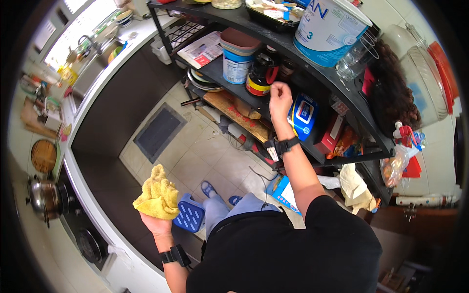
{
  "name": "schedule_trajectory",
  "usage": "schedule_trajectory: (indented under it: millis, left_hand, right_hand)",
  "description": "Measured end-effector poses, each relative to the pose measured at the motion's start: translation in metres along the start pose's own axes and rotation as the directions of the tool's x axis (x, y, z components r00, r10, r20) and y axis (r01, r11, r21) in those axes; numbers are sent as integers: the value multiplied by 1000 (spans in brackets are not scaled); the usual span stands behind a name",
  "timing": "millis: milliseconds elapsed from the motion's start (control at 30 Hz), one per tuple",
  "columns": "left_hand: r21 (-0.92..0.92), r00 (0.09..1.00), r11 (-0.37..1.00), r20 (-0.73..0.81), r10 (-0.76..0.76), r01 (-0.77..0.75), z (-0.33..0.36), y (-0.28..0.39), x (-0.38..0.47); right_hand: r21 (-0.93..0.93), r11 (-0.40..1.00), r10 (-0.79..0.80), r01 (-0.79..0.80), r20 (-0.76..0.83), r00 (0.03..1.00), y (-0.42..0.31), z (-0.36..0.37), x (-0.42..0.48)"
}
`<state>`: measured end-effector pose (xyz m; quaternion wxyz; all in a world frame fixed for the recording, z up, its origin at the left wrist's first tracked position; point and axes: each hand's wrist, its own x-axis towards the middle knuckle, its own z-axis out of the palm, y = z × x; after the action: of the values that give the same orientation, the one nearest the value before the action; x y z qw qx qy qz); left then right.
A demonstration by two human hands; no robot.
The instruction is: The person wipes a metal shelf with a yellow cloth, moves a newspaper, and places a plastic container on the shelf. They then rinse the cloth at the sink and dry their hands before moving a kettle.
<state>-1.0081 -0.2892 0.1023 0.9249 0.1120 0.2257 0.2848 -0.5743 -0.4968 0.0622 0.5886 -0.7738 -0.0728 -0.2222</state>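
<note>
A crumpled yellow cloth (157, 194) rests in my left hand (157, 222), held out over the floor beside the dark cabinet fronts. My right hand (280, 96) reaches to the middle level of the black metal shelf rack (322, 69), its fingers curled. Just left of those fingers stands a dark bottle with a red handle and a yellow-and-red label (258, 78); whether they touch it I cannot tell. A blue pack of wipes (304, 115) lies right beside my right hand and wrist. Behind the bottle are darker jars, partly hidden.
A large white-and-blue tub (329, 31) and a drinking glass (350, 66) stand on the top shelf. Below lies a wooden board (234, 113). A blue plastic stool (189, 214) is by my legs. Along the left counter are a sink (91, 73) and a steel pot (45, 197).
</note>
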Motion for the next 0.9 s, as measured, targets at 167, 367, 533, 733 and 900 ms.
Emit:
schedule_trajectory:
  millis: [167, 367, 533, 733, 900]
  left_hand:
    - [-23, 997, 998, -36, -64, 63, -36, 45, 66]
    - [71, 949, 955, 115, -293, 287, -25, 78, 140]
    - [153, 920, 925, 131, -368, 348, 4, 109, 200]
    - [229, 891, 896, 171, -421, 380, 54, 100, 255]
    - [262, 830, 839, 181, -528, 476, 74, 66, 295]
  right_hand:
    - [-181, 980, 110, -83, 142, 984, 0, 25, 47]
    - [177, 980, 77, -88, 71, 995, 15, 32, 67]
    - [22, 982, 190, -189, -67, 980, 6, 24, 43]
    - [-60, 983, 152, -176, -287, 946, 21, -7, 28]
    - [-161, 971, 119, -179, -326, 938, 28, -30, 27]
